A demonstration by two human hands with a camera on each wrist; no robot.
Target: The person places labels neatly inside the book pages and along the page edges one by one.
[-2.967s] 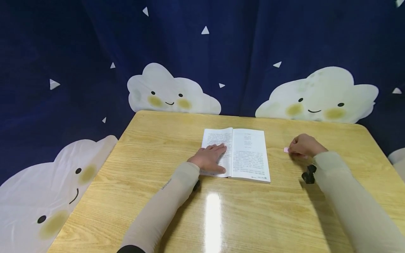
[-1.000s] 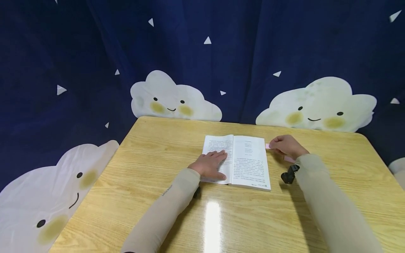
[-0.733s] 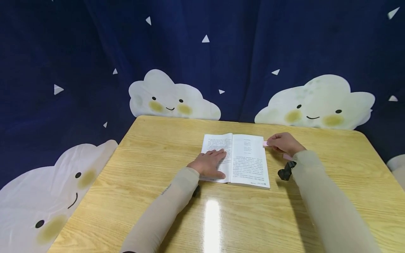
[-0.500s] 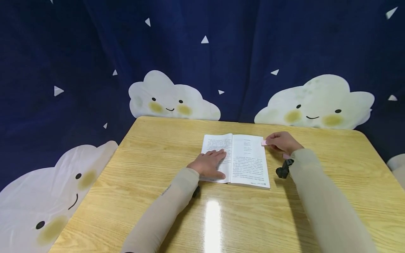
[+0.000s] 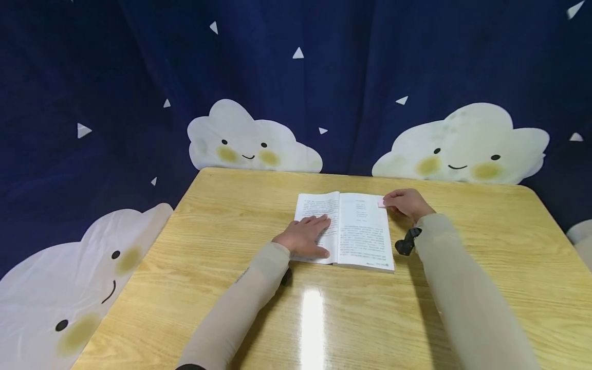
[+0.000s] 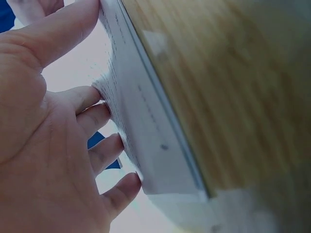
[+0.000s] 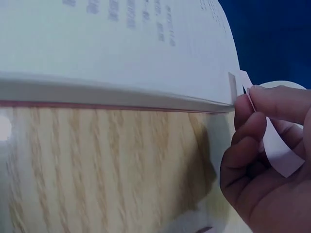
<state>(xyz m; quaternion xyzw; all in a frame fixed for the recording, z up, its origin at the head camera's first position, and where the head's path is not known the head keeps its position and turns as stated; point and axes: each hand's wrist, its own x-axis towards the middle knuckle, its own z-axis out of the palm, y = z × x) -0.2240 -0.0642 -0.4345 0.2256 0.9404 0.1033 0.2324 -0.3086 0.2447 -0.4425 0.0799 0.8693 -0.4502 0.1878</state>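
Observation:
An open book (image 5: 364, 241) lies on the wooden table with printed text on both pages. My left hand (image 5: 305, 237) rests on the left page, fingers spread and straight; the left wrist view shows its fingertips (image 6: 114, 145) against the page. At the upper right edge of the right page, my right hand (image 5: 409, 203) pinches a pale pink paper strip (image 5: 381, 203) between thumb and finger. One end of the strip lies over the page's edge. In the right wrist view the strip's other end (image 7: 284, 154) curves free under the fingers.
The light wooden table (image 5: 240, 205) extends around the book on all sides. Behind it hangs a dark blue curtain (image 5: 347, 77) with white cloud faces. A bright light reflection (image 5: 313, 329) lies on the near tabletop.
My right hand has moved left from the bare table to the book, bringing the pink paper strip over the right page's edge. My left hand stays on the left page.

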